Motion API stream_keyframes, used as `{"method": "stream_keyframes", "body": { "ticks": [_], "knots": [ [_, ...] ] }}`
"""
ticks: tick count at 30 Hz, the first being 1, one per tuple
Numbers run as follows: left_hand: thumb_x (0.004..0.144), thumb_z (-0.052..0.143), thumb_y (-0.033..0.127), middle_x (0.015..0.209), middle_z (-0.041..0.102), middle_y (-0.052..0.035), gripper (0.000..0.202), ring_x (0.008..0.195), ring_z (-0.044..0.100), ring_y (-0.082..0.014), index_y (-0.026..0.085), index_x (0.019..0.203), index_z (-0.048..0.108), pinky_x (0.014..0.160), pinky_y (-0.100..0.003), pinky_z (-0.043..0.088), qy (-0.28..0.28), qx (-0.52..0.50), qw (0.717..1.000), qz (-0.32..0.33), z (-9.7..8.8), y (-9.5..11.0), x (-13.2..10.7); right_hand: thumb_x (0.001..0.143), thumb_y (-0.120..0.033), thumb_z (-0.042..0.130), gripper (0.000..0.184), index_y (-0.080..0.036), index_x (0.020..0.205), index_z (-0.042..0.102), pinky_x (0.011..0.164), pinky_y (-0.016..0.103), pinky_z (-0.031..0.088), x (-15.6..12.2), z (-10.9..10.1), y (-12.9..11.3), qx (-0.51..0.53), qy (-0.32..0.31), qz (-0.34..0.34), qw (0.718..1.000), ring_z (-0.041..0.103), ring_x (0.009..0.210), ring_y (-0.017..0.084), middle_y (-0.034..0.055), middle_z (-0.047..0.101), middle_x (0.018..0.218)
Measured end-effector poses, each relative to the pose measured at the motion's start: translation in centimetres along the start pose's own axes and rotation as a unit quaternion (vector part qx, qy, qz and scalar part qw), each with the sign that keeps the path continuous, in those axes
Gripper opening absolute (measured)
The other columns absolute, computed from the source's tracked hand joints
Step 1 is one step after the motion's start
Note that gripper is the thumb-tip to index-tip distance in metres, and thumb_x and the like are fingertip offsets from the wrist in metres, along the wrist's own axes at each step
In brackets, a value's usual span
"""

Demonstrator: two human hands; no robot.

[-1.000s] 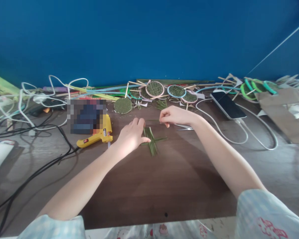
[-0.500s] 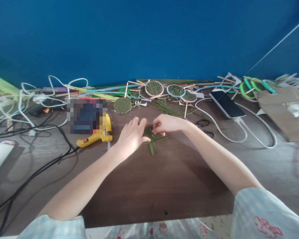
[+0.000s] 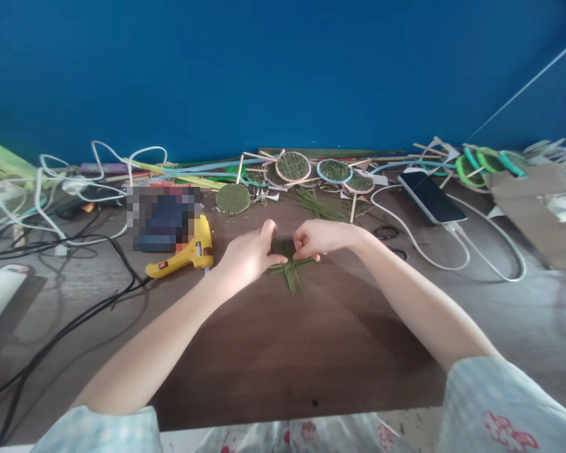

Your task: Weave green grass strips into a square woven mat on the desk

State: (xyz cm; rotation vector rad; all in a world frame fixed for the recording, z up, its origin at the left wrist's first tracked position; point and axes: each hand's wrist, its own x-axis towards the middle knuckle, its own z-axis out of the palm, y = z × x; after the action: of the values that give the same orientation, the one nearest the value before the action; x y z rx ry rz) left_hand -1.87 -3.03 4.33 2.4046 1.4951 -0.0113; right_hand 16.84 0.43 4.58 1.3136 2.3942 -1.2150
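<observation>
Both arms (image 3: pixel 155 336) outstretched, left hand (image 3: pixel 246 253) thumb-out, right hand (image 3: pixel 324 237) near it, fingers (image 3: pixel 302 242) curled.

Sheened brown wood grain across the table (image 3: pixel 283 352); smooth matt blue on the far wall (image 3: pixel 283 75); plastic on the yellow glue gun (image 3: pixel 182 259), left; dark gloss on the phone (image 3: pixel 431 198), right; leafy fibre in the green strips (image 3: pixel 292 281); cloth in the near sleeves (image 3: pixel 490 396).

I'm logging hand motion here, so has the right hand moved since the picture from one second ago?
Yes. Against the resting yellow glue gun, the right hand has shifted left, toward it, and slightly lower in the view.
</observation>
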Motion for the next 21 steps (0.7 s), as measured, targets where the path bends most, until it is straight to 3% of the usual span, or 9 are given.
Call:
{"method": "stream_keyframes", "body": {
  "ticks": [4,9,15,21],
  "knots": [
    [0.086,0.044,0.021,0.079,0.062,-0.002,0.008,0.071,0.058,-0.0166,0.018,0.089,0.05,0.06,-0.026,0.037,0.02,-0.063,0.997,0.038,-0.9,-0.2,-0.3,0.067,-0.033,0.055,0.016,-0.018,0.063,0.054,0.046,0.022,0.035,-0.1,0.0,-0.1,-0.005,-0.01,0.013,1.0,0.049,0.045,0.009,-0.0015,0.059,0.051],
    [0.08,0.045,0.018,0.075,0.065,0.0012,0.011,0.067,0.058,-0.0132,0.019,0.079,0.056,0.062,-0.024,0.038,-0.03,-0.173,0.982,0.067,-0.8,-0.1,-0.2,0.067,-0.032,0.056,0.015,-0.018,0.062,0.053,0.045,0.021,0.036,-0.2,0.1,-0.4,0.0,-0.008,0.018,1.0,0.05,0.045,0.009,-0.0013,0.058,0.052],
    [0.078,0.049,0.021,0.074,0.066,0.0012,0.009,0.067,0.059,-0.0129,0.019,0.078,0.057,0.061,-0.023,0.039,-0.039,-0.209,0.976,0.054,0.2,-0.7,0.3,0.067,-0.033,0.056,0.017,-0.018,0.06,0.053,0.045,0.021,0.036,-0.1,0.3,-0.1,-0.001,-0.009,0.018,1.0,0.049,0.044,0.009,-0.0014,0.058,0.051],
    [0.076,0.052,0.024,0.072,0.065,0.0014,0.008,0.067,0.059,-0.0131,0.019,0.075,0.057,0.061,-0.023,0.039,-0.045,-0.206,0.977,0.036,0.1,-0.7,0.3,0.069,-0.031,0.055,0.019,-0.017,0.057,0.052,0.051,0.022,0.039,-0.6,-0.5,-0.1,0.043,-0.051,0.011,0.998,0.051,0.048,0.009,-0.0001,0.059,0.053]
  ]
}}
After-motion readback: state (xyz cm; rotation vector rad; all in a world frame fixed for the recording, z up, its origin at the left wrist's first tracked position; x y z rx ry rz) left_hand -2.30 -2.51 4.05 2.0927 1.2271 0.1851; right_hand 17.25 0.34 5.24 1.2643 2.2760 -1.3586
